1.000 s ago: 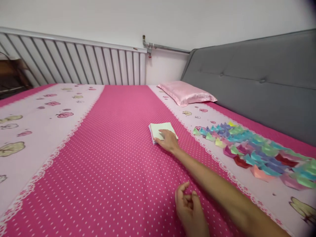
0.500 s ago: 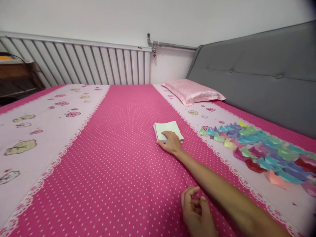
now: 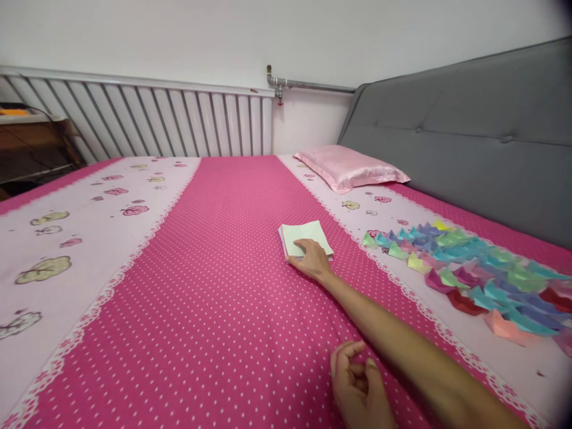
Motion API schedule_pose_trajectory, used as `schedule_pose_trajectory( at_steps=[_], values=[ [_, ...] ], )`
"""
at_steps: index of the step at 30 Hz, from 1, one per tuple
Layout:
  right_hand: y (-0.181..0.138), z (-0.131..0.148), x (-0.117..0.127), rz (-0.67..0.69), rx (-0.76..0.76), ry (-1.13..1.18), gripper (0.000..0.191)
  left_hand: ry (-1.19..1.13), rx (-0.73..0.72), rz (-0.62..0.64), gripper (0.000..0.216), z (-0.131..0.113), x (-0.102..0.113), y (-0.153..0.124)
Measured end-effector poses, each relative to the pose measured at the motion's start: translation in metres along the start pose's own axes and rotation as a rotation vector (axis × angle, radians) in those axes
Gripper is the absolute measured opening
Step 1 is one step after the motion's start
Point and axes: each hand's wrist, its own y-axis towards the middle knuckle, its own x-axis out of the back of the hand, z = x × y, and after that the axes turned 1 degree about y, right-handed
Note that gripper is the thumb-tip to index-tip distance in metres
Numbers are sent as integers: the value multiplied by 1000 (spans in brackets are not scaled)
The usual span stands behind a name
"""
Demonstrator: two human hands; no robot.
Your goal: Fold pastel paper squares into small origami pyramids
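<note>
A stack of square paper sheets (image 3: 308, 231) lies on the pink dotted bedspread, pale green on top with other colours showing at its edges. My right hand (image 3: 313, 260) is at the stack's near side. Its fingers rest on the top sheet and its thumb is at the near left edge, closed over the paper. Closer to me, my left hand (image 3: 360, 384) hovers or rests by the right forearm; which, I cannot tell. Its fingers curl loosely, the thumb stands apart from them, and nothing shows inside.
Rows of folded paper boats (image 3: 487, 268) in many colours cover the bed's right side. Behind them are a pink pillow (image 3: 351, 167) and a grey padded headboard (image 3: 460, 113). A white radiator (image 3: 214, 122) and a pipe with a red valve (image 3: 279, 102) line the wall.
The view has shifted slightly. My right hand stays on the paper stack, and my left hand keeps nearly the same place and shape.
</note>
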Motion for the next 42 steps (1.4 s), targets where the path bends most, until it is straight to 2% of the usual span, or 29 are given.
schedule_pose_trajectory(
  at_steps=[5, 14, 18, 23, 29, 34, 37, 42],
  values=[
    [0, -3, 0, 12, -3, 13, 40, 11, -25, 5, 21, 0, -1, -1],
    [1, -6, 0, 23, 1, 44, 40, 35, -58, -2, 20, 5, -3, -1],
    [4, -8, 3, 53, -7, 90, 37, 44, -37, 45, 20, -1, 0, -1],
    [10, -12, 11, 98, -76, 167, 34, 99, -6, 117, 22, -15, 4, -5],
    [20, -19, 13, 125, -158, 230, 35, 146, 0, 133, 26, -16, 3, -5],
    [21, -23, 10, 86, -129, 255, 29, 133, 10, 127, 26, -16, 1, -5],
    [17, -20, 12, 10, -79, 257, 23, 120, 24, 113, 27, -16, 1, -4],
    [2, -11, 38, -188, 39, 216, 31, 126, 18, 126, 27, -16, 1, -4]
  ],
)
